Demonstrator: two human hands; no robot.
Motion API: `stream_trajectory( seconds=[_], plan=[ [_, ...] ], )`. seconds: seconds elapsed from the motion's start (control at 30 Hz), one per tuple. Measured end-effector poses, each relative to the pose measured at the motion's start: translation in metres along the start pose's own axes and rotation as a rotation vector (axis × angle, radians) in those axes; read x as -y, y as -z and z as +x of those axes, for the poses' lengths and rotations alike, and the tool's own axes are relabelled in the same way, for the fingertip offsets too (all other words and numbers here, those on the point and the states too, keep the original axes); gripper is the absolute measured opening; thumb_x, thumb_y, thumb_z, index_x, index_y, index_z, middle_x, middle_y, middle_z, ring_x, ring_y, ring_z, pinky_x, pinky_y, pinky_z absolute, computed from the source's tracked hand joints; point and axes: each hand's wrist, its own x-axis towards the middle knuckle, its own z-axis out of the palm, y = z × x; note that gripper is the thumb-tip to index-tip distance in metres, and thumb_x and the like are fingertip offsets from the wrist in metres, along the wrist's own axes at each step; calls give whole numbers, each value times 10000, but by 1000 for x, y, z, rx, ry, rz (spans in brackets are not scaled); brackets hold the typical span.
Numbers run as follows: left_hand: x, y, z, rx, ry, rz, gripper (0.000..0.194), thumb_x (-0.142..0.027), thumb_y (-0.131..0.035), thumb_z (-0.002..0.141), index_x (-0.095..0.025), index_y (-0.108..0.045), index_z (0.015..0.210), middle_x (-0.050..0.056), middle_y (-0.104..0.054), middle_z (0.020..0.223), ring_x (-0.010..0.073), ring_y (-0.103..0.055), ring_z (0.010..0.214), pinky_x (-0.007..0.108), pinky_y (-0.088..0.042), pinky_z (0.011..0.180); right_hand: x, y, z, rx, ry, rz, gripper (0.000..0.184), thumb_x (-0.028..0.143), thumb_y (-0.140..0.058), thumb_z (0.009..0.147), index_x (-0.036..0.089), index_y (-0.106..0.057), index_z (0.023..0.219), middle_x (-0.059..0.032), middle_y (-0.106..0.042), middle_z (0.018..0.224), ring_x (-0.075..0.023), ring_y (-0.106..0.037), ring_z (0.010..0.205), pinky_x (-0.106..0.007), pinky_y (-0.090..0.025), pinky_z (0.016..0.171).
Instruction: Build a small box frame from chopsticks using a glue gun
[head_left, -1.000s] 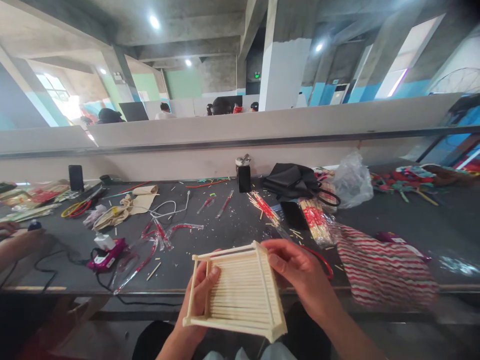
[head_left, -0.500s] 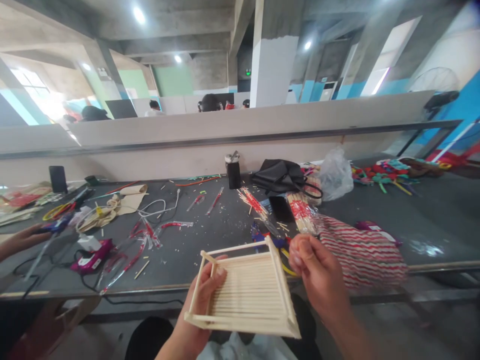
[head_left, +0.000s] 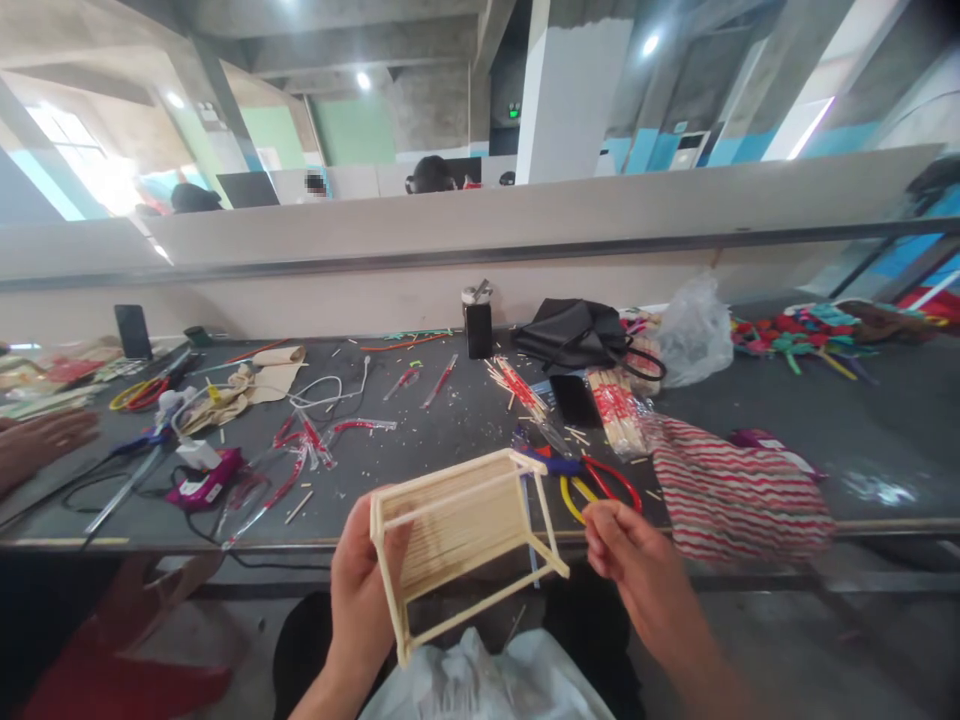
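My left hand [head_left: 360,575] grips one end of a small box-like frame [head_left: 465,530] built from pale wooden sticks. Closely laid sticks make up its slatted panel, and thin bars form open edges. The frame is tilted above my lap, at the table's front edge. To the right of it, my right hand [head_left: 634,555] is closed with thumb and fingertips pinched together, apart from the frame; whatever is in the pinch cannot be made out. Just behind the frame lie a blue tool [head_left: 559,464] and red and yellow looped handles [head_left: 611,482], partly covered.
Bundled wooden sticks [head_left: 615,410], a phone [head_left: 574,400], a black bag [head_left: 570,330] and a striped cloth [head_left: 739,490] lie rightward. Leftward are a purple power block [head_left: 206,480], plastic wrappers [head_left: 315,440] and cables. A co-worker's hand [head_left: 52,440] rests at far left.
The frame has been turned over in my left hand, its slatted panel now toward the table and open bars toward me. My right hand stays pinched. The co-worker's hand has left the blue tool.
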Motion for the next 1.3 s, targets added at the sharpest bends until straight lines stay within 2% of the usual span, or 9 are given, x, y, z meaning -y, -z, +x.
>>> stream_trajectory(
  seconds=[0.17,0.3,0.4,0.53,0.7,0.87,0.97,1.13,1.3],
  plan=[
    [-2,-1,-5,-101,-81,115,191,-389,-650,775,-232,-652,883,-20,-638,714,155,-559,654,220,-439,610,25,3,-6,0,204,-193,177,406,-585,869,233,-615,889,28,-491,614,-110,-461,548,-248,-376,524],
    [5,-1,-9,-62,-143,196,193,-377,-612,813,-230,-632,937,-22,-653,744,141,-569,650,213,-443,601,57,-10,-22,58,607,-430,111,293,-563,884,266,-628,970,-61,-594,936,-210,-582,889,-339,-473,744],
    [11,4,-10,-15,-224,283,186,-352,-590,837,-227,-625,971,-20,-674,800,133,-593,670,209,-461,611,73,-24,-25,176,898,-681,277,241,-592,860,270,-607,1135,-96,-553,1159,-270,-505,1108,-448,-425,917],
    [14,10,-9,7,-337,353,149,-309,-590,843,-234,-621,969,-34,-684,809,112,-604,645,184,-467,582,78,-38,-20,232,1020,-785,228,202,-639,834,268,-639,1053,-75,-558,1183,-260,-480,1135,-454,-402,958],
    [12,12,-9,23,-329,355,130,-295,-581,851,-242,-618,964,-41,-675,809,109,-603,670,179,-468,602,76,-39,-22,194,846,-476,104,159,-557,876,244,-609,907,-50,-591,1030,-207,-561,1004,-386,-460,875],
    [12,15,-12,-17,-228,329,178,-341,-594,836,-232,-628,973,-25,-684,820,133,-607,699,205,-461,611,77,-20,-16,-118,807,-158,112,281,-509,902,208,-573,844,-55,-571,930,-196,-555,903,-353,-464,782],
    [12,15,-10,-36,-200,321,190,-358,-603,830,-232,-628,970,-24,-681,821,135,-597,704,206,-448,608,71,-8,-9,-195,752,-25,182,341,-531,885,198,-576,781,-31,-548,834,-172,-540,787,-333,-450,720],
    [9,9,-4,25,-147,199,152,-359,-590,852,-242,-609,948,-51,-633,745,105,-551,658,177,-432,586,42,2,-6,-74,463,77,347,350,-509,911,199,-478,600,11,-474,629,-128,-464,608,-265,-381,556],
    [10,5,1,58,-208,172,120,-312,-590,858,-232,-624,941,-44,-628,751,99,-543,634,178,-440,568,16,-2,-2,170,66,-59,332,474,-508,902,197,-622,759,19,-501,577,-117,-455,561,-257,-369,556]
  ],
)
